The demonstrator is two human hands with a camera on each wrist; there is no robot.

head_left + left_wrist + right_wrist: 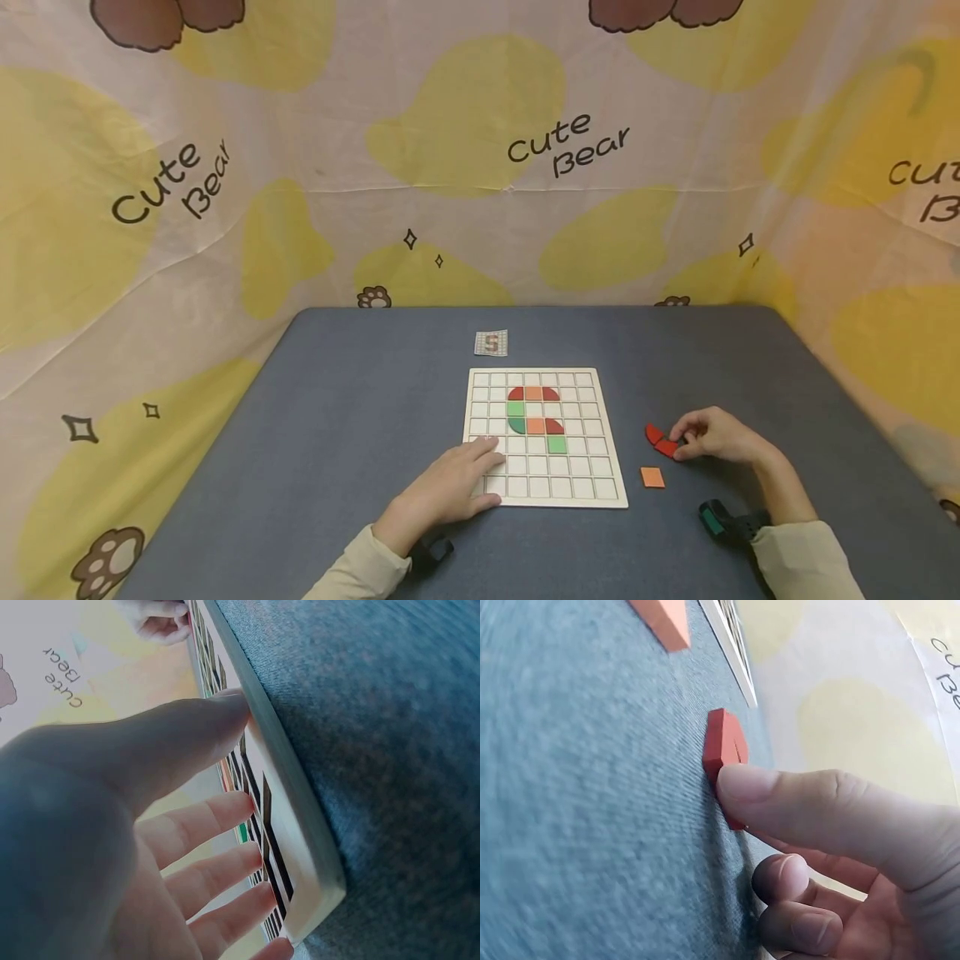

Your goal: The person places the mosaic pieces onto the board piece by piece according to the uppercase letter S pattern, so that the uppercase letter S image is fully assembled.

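A white gridded board (pixel 585 467) lies on the table, bearing red, orange and green tiles (pixel 557 445) in several of its squares. With fingers spread, my left hand (pixel 450 483) rests on the board's near left corner; the left wrist view shows the thumb (pixel 217 724) at its near edge. Off the board's right side, my right hand (pixel 716 437) pinches a red quarter-round tile (pixel 665 449) between thumb and finger. Another red tile (pixel 654 433) sits against it. The thumb in the right wrist view hides part of the red tiles (pixel 721 739).
Nearer me than the red tiles is a loose orange square tile (pixel 652 477). Beyond the board lies a small patterned card (pixel 491 342). Dark straps with devices (pixel 716 518) are at both wrists. A printed cloth (pixel 465 108) hangs behind the blue-grey table (pixel 360 375).
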